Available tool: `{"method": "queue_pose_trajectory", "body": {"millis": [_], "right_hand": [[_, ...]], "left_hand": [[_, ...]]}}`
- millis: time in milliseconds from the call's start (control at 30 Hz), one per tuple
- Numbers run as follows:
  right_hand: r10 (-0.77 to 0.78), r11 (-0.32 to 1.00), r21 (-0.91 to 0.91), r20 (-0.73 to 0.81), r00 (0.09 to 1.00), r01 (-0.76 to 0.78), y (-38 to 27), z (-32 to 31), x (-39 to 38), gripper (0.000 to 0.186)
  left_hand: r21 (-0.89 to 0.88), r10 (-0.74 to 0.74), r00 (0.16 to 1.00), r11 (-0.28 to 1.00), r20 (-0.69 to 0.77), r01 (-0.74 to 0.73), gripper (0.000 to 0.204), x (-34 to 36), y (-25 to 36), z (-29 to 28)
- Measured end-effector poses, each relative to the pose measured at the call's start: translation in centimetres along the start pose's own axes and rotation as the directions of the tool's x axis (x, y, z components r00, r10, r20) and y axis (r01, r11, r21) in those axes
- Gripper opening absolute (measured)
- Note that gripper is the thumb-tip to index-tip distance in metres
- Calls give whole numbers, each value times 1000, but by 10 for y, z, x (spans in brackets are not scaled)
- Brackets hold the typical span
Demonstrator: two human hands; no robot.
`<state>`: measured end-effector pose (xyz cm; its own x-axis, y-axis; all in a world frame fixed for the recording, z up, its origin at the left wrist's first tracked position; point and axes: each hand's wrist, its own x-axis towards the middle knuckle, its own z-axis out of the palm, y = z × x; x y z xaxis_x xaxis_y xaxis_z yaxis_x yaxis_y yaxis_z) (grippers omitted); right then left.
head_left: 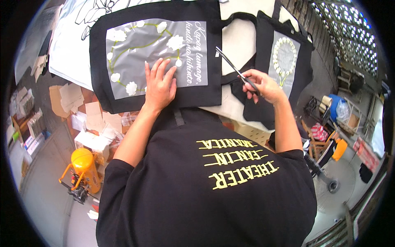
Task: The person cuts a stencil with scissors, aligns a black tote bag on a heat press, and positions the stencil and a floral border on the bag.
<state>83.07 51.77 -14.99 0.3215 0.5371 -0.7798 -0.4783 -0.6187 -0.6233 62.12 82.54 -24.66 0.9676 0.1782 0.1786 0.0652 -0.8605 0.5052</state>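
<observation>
- Scissors (231, 64) are pointing toward the black bag (193, 95), right hand (266, 85) gripping them!
- Left hand (161, 85) is lying spread on its print (153, 48), ideally keeping everything flat.

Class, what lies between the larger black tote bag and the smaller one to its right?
In the head view, pale surface and a black handle lie between the larger bag and smaller bag, with scissors in the right hand above.
</observation>
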Motion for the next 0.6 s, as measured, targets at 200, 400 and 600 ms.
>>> {"method": "queue_pose_trajectory", "body": {"millis": [200, 400, 600], "right_hand": [[30, 889, 456, 37, 999, -44, 125, 149, -11, 41], [20, 837, 544, -141, 990, 60, 147, 244, -6, 40], [-91, 758, 582, -352, 932, 294, 149, 285, 27, 43]], "left_hand": [[0, 203, 973, 979, 114, -204, 51, -17, -16, -8], [16, 273, 958, 961, 89, -275, 52, -24, -26, 2], [20, 344, 938, 938, 45, -345, 48, -27, -32, 8]]}}
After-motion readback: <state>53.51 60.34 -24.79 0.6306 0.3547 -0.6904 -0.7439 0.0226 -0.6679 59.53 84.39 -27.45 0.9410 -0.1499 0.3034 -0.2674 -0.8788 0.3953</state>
